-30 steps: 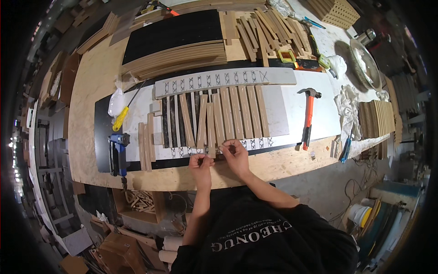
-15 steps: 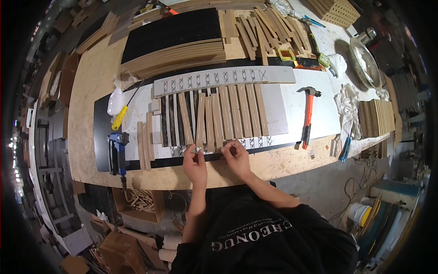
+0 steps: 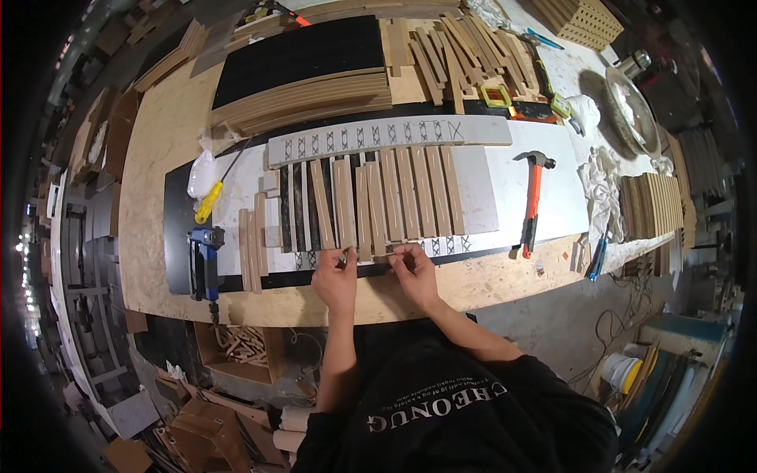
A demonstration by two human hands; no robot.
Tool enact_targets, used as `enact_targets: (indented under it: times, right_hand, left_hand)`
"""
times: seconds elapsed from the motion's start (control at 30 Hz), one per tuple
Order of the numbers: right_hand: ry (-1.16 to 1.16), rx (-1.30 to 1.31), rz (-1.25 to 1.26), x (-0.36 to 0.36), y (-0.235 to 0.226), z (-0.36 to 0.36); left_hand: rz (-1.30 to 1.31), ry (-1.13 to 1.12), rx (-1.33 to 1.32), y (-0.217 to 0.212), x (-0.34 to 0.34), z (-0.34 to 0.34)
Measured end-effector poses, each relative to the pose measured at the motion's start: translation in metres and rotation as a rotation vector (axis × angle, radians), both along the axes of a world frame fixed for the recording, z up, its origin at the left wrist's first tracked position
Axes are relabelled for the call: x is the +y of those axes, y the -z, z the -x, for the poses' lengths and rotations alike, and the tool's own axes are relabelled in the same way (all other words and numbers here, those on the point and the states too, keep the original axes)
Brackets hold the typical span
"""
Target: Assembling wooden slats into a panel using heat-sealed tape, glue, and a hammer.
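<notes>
Wooden slats [image 3: 364, 206] under both hands

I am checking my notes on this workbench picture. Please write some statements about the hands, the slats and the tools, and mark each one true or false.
1. Both hands, left hand and right hand, are at the near ends of the wooden slats. True.
2. The hammer has an orange handle and lies right of the slats. True.
3. The left hand grips the hammer. False: the hammer lies alone, away from both hands.
4. The blue power tool lies right of the hammer. False: it lies at the far left of the board.
5. The yellow-handled screwdriver lies left of the slats. True.
</notes>
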State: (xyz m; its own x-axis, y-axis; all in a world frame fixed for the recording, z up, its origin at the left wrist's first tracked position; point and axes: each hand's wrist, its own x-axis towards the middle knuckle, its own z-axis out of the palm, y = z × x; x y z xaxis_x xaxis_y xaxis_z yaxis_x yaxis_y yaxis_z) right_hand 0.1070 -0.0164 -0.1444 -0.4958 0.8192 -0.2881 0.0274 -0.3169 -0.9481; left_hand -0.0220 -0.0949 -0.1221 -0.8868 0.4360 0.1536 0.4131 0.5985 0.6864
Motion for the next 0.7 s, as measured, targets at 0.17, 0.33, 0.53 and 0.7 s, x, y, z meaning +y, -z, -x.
enact_targets:
  times: [0.17,0.33,0.53,0.7]
  right_hand:
    - [-0.024,-0.037,-0.032,-0.001,0.002,-0.002]
    - [0.001,-0.013,-0.02,-0.002,0.007,0.006]
    - [-0.006,-0.109,-0.175,-0.004,0.009,0.012]
    - [-0.011,-0.091,-0.124,-0.003,0.008,0.012]
  left_hand:
    - [0.066,0.006,0.029,-0.007,0.005,0.0]
    - [-0.102,0.287,0.118,-0.005,-0.002,-0.021]
    - [-0.078,0.289,0.047,0.001,0.001,-0.022]
    - [-0.049,0.249,0.026,-0.002,0.011,-0.013]
